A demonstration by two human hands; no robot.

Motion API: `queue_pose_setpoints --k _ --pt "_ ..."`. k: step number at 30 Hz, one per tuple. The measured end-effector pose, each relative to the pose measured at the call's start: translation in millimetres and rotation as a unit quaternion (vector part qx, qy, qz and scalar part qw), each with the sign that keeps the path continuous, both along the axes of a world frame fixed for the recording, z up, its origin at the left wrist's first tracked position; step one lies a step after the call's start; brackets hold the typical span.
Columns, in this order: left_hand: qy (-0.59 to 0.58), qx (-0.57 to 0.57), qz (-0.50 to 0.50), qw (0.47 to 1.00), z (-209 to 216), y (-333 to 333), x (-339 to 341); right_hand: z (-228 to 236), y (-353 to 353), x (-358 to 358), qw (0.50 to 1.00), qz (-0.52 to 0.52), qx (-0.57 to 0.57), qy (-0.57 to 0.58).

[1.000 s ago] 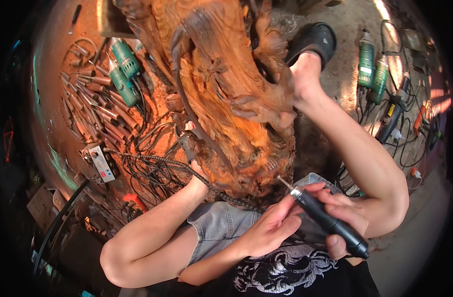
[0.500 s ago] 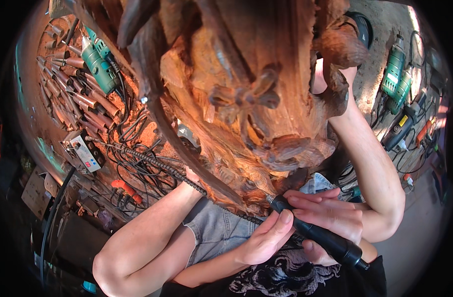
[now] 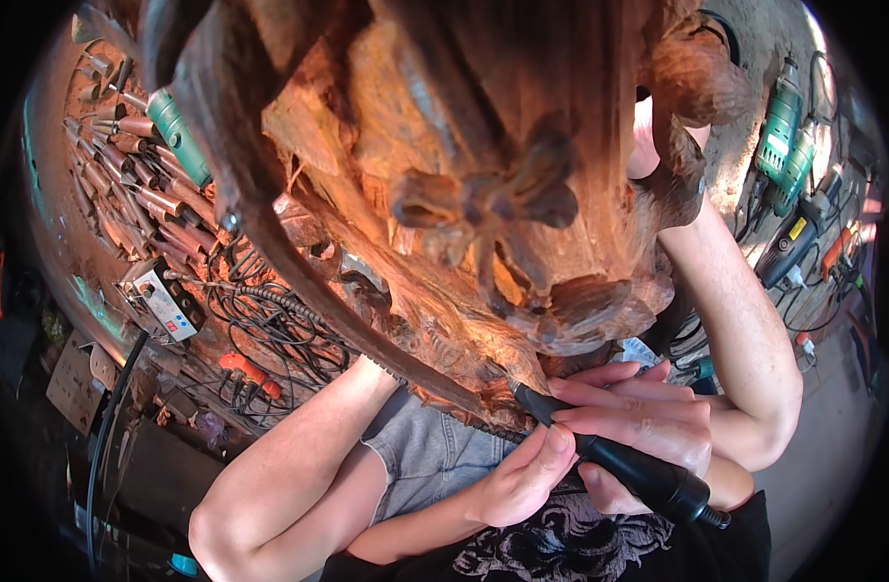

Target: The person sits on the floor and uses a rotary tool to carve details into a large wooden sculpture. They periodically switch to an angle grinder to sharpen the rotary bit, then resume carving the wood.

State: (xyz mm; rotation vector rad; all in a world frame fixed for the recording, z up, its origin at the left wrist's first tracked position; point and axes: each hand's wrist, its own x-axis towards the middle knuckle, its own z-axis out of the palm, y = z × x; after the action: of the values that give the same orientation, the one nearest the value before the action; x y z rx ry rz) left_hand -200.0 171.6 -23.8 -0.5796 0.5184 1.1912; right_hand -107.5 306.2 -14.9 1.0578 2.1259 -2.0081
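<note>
A large reddish-brown wood carving [image 3: 551, 87], with a raised flower-like shape on it, fills the upper middle of the view. Against its lower edge points the metal tip of a black rotary handpiece [image 3: 639, 470], which lies slanting across my lap. My right hand [image 3: 648, 417] is closed round its body, fingers over the top and thumb underneath. Near the front end, my left hand [image 3: 527, 480] steadies the handpiece between thumb and fingers. Whether the tip touches the wood I cannot tell.
Many wood-handled carving tools [image 3: 139, 184] lie at the left beside a green power tool [image 3: 180, 138]. Below them are a control box [image 3: 163, 303], tangled black cables [image 3: 279, 325] and an orange-red tool [image 3: 250, 373]. More green power tools [image 3: 780, 126] lie at the right. My bare legs flank the carving.
The carving has shifted and tilted slightly, its upper left part now covering more of the green tool. The handpiece tip has moved a little up and left; both hands keep their grip.
</note>
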Motion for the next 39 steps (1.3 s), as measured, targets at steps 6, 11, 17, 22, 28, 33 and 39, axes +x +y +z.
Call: queue_pose_setpoints --k 6,11,17,22,28,33,39 --pt "-0.006 -0.001 -0.008 1.000 -3.7 3.5 -5.4 -2.8 -4.8 -5.7 1.000 -0.020 0.013 -0.006" --pt "-0.008 0.007 -0.007 1.000 0.5 -1.1 -1.0 0.4 -8.6 -7.6 0.999 -0.021 0.028 -0.004" --pt "-0.012 0.015 -0.011 1.000 -1.1 -0.4 -1.7 0.6 -32.4 -5.1 0.992 -0.096 0.072 -0.042" --pt "-0.013 0.018 -0.010 1.000 -0.9 -1.2 0.1 2.3 -11.4 -4.4 0.998 -0.038 0.041 -0.014" --pt "-0.016 0.025 -0.013 0.999 0.0 -1.2 1.6 6.8 -3.1 -0.7 1.000 -0.002 0.026 -0.009" --pt "-0.019 0.026 -0.010 0.999 -0.7 1.2 4.3 -1.8 -2.6 16.8 0.997 0.043 0.040 0.048" --pt "-0.019 0.039 -0.018 0.999 -1.6 -0.5 7.9 -0.3 1.3 23.3 0.997 0.052 0.043 0.040"
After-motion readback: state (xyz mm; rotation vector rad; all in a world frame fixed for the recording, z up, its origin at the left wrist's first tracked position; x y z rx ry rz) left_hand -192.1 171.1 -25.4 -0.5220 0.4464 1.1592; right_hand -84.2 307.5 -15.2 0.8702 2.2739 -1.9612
